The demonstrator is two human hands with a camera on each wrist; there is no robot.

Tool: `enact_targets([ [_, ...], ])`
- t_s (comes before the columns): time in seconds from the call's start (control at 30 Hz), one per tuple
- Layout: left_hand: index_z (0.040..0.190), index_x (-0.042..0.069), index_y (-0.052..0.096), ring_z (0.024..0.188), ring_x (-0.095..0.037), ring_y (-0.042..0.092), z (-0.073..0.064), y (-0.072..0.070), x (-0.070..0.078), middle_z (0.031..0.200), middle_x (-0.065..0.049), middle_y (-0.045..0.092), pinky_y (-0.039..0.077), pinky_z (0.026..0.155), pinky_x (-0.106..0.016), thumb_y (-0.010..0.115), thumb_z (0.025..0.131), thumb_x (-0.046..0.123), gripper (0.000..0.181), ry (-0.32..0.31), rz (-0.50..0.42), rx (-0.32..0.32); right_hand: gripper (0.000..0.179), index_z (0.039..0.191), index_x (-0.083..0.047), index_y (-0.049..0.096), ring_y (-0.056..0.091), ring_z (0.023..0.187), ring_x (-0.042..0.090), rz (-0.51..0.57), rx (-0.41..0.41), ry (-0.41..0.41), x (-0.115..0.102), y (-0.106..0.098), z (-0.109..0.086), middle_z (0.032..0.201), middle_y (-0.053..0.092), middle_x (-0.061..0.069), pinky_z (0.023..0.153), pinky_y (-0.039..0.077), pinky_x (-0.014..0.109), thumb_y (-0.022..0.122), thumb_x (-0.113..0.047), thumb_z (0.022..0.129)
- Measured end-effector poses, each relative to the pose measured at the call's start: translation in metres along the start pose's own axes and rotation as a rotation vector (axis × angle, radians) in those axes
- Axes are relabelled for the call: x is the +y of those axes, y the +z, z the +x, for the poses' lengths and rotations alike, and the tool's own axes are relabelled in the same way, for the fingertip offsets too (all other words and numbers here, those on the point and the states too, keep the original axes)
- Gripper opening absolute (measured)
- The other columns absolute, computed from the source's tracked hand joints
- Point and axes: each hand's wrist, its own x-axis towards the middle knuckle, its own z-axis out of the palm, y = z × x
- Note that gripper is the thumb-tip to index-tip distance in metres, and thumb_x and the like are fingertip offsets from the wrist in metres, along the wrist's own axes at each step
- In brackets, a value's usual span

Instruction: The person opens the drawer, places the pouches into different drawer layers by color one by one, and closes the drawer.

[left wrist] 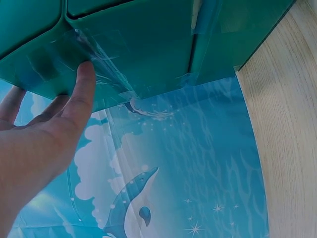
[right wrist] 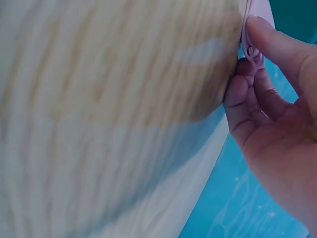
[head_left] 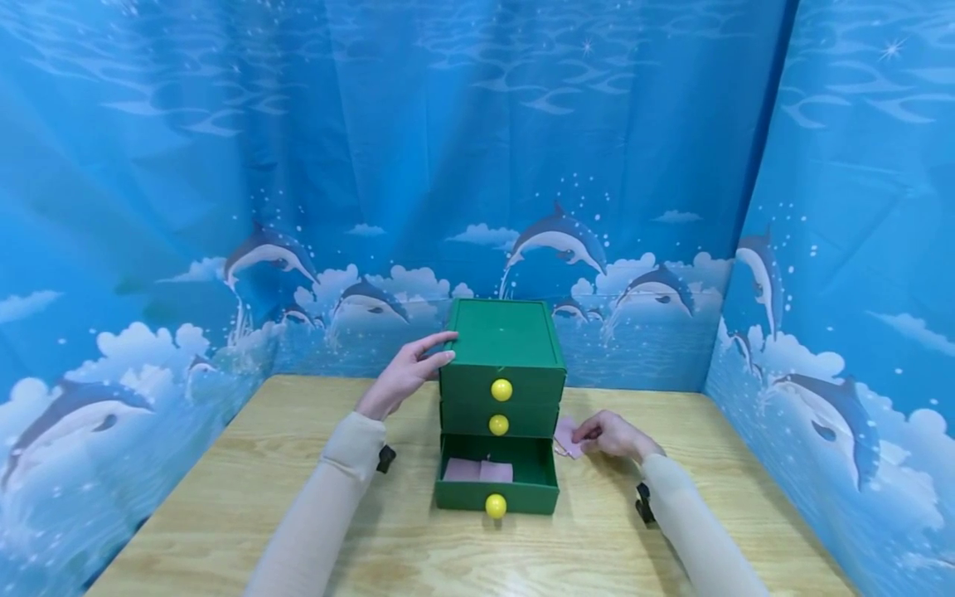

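Note:
A green drawer box (head_left: 507,332) with yellow round knobs stands on the table. Its bottom drawer (head_left: 533,500) is pulled out, and pink pieces (head_left: 462,470) that look like small pouches lie inside it. My left hand (head_left: 406,373) touches the upper left side of the box; in the left wrist view the thumb and fingers (left wrist: 85,82) rest against the green side. To the right of the box, my right hand (head_left: 615,434) pinches a pink pouch-like piece (head_left: 565,437) with a cord at the tabletop. In the right wrist view its pink fabric (right wrist: 257,10) sits between thumb and fingers.
The light wooden table (head_left: 298,464) spreads around the box. Behind and at both sides hangs a blue curtain (head_left: 418,166) printed with dolphins and clouds. The two upper drawers (head_left: 462,387) are closed.

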Motion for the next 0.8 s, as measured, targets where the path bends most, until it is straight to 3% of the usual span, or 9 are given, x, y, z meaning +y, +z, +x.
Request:
enact_targets([
  [0.3, 0.149, 0.028, 0.042, 0.140, -0.031, 0.039, -0.001, -0.001, 0.000, 0.160, -0.002, 0.030, 0.039, 0.110, -0.055, 0.054, 0.101, 0.039, 0.051, 0.009, -0.005, -0.010, 0.021, 0.101, -0.003, 0.076, 0.063, 0.091, 0.019, -0.012, 0.016, -0.028, 0.000, 0.001, -0.001, 0.102, 0.073, 0.011, 0.084, 0.055, 0.038, 0.073, 0.004, 0.081],
  [0.5, 0.149, 0.028, 0.042, 0.139, -0.032, 0.040, -0.001, -0.001, 0.000, 0.160, -0.003, 0.028, 0.039, 0.109, -0.056, 0.054, 0.101, 0.040, 0.051, -0.002, -0.002, 0.000, 0.025, 0.110, -0.003, 0.073, 0.061, 0.093, 0.018, 0.028, 0.040, -0.035, 0.003, -0.003, -0.005, 0.112, 0.070, 0.014, 0.078, 0.053, 0.027, 0.072, -0.003, 0.085],
  [0.8, 0.149, 0.029, 0.042, 0.140, -0.031, 0.039, 0.000, 0.000, 0.001, 0.159, -0.003, 0.030, 0.041, 0.109, -0.054, 0.054, 0.100, 0.040, 0.051, -0.003, -0.003, -0.005, 0.030, 0.121, -0.005, 0.068, 0.061, 0.098, 0.018, 0.155, 0.071, -0.008, -0.005, -0.019, -0.022, 0.120, 0.067, 0.016, 0.078, 0.054, 0.029, 0.066, -0.009, 0.091],
])
